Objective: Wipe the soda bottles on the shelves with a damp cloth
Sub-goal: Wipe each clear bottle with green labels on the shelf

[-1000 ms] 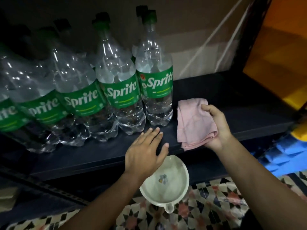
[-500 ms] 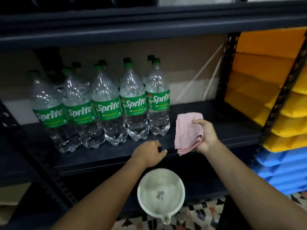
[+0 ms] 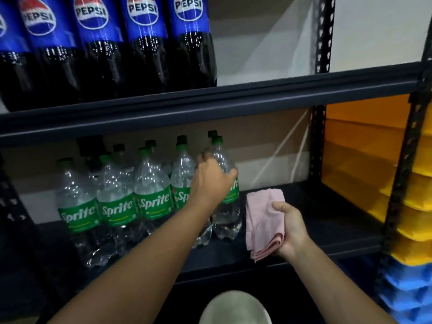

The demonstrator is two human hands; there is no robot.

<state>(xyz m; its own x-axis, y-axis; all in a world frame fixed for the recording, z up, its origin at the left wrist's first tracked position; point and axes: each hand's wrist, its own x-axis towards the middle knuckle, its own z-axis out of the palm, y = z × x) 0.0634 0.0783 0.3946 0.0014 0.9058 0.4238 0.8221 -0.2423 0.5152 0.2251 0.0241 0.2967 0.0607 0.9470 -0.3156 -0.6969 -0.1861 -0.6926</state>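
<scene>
The left hand (image 3: 214,183) wraps the tapering shoulder of the end bottle (image 3: 228,220), thumb on one side and fingers on the other, though blur softens the grip. The right hand (image 3: 291,230) clenches a folded pink cloth (image 3: 263,218) just beside that bottle, above the lower shelf (image 3: 327,232).

The bottle is clear, smooth plastic with a glossy green label and a lobed base. It looks full, so a hold this high on the slope could slip, more so once the plastic is damp. It touches its neighbour in the Sprite row (image 3: 154,202), so tilting it out may rock the others. A pale round bowl (image 3: 233,309) sits below, where a dropped bottle might land. The cloth looks soft and nappy, the shelf dark painted metal. Dark Pepsi bottles (image 3: 145,43) stand on the shelf above.
</scene>
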